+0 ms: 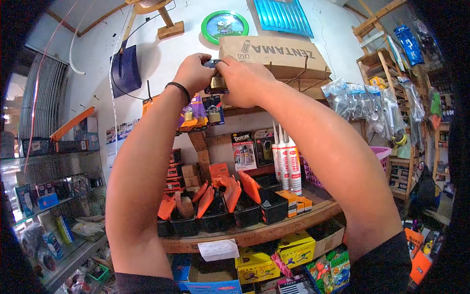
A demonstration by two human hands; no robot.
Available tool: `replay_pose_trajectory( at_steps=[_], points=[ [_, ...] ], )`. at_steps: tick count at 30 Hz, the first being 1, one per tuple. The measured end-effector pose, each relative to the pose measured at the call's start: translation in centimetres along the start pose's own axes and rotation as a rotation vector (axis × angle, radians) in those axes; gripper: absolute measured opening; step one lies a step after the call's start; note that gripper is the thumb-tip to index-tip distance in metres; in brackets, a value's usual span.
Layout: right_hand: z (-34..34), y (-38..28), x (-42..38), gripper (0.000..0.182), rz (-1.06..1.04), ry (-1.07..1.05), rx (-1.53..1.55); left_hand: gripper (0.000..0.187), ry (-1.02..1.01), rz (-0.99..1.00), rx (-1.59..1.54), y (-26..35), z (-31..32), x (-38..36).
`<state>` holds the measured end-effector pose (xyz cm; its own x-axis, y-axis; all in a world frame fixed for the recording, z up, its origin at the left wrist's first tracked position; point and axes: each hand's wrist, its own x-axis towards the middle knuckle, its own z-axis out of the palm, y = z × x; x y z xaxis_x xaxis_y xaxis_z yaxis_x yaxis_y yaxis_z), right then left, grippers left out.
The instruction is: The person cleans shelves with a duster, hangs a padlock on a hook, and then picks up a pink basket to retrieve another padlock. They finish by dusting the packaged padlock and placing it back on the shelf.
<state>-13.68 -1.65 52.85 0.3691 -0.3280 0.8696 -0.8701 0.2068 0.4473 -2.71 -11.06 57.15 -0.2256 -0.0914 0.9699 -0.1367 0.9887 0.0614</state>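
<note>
Both my arms reach up to the wall display in the head view. A dark-carded padlock pack point(218, 84), with a brass-coloured body, is between my hands. The fingers of my left hand point(193, 74) pinch the top of its card from the left. From the right, my right hand point(247, 81) closes on the same top edge, its fingertips partly hidden. Just below hang more carded padlocks, one on a purple card point(197, 109) and another padlock point(214, 114) on a dark card.
A cardboard box point(276, 51) sits on the shelf beside my right hand, with metal hooks point(301, 73) projecting before it. Below stand sealant tubes point(294, 169), black bins point(215, 220) with orange packets, and a wooden shelf edge point(264, 234). A green clock point(203, 30) hangs above.
</note>
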Motion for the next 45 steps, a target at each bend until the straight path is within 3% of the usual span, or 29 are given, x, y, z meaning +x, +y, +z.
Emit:
replay_pose_trajectory(
  at_steps=[5, 7, 10, 12, 14, 18, 21, 23, 25, 30, 32, 40, 45],
  points=[
    [0.7, -0.7, -0.2, 0.060, -0.025, 0.031, 0.044, 0.035, -0.112, -0.063, 0.004, 0.9, -0.9, -1.1],
    [0.9, -1.3, -0.4, 0.069, 0.018, -0.065, 0.002, 0.035, -0.159, -0.102, -0.046, 0.1, -0.7, -1.1],
    [1.3, -1.7, -0.5, 0.069, 0.017, -0.096, 0.002, 0.034, -0.213, -0.141, -0.040, -0.5, -0.8, -1.7],
    [1.7, -1.9, -0.5, 0.070, 0.009, -0.166, -0.004, 0.034, -0.193, -0.096, 0.025, -0.7, -0.6, -2.5],
    [2.2, -2.1, -0.5, 0.070, 0.004, -0.238, -0.009, 0.034, -0.250, -0.019, 0.414, -1.0, -0.4, -3.2],
    [5.1, -2.2, -0.5, 0.067, -0.040, -0.167, -0.106, 0.023, -0.169, 0.172, 0.600, -3.3, 0.6, -3.7],
    [7.1, -2.3, -0.5, 0.062, 0.013, -0.083, -0.031, 0.023, -0.149, 0.189, 0.671, -4.2, 0.6, -4.2],
    [8.7, -2.4, -0.3, 0.047, 0.068, -0.007, 0.009, 0.023, -0.148, 0.179, 0.701, -3.9, 0.4, -5.2],
    [9.6, -2.6, -0.4, 0.047, 0.082, -0.019, 0.000, 0.032, -0.175, 0.188, 0.739, -3.6, 0.0, -5.8],
    [11.9, -2.7, 0.4, 0.047, 0.158, -0.125, -0.042, 0.032, -0.239, 0.240, 0.855, -3.9, -1.5, -6.9],
    [14.2, -2.8, 0.5, 0.050, 0.174, -0.078, -0.040, 0.032, -0.254, 0.307, 0.792, -4.1, -2.3, -7.7],
    [14.5, -4.1, 0.8, 0.063, 0.265, -0.189, 0.047, 0.029, -0.395, 0.214, 0.874, -3.1, -5.5, -9.1],
    [13.5, -4.5, 1.3, 0.075, 0.312, -0.362, 0.065, 0.026, -0.359, 0.282, 0.841, -3.7, -6.7, -9.8]
  ],
)
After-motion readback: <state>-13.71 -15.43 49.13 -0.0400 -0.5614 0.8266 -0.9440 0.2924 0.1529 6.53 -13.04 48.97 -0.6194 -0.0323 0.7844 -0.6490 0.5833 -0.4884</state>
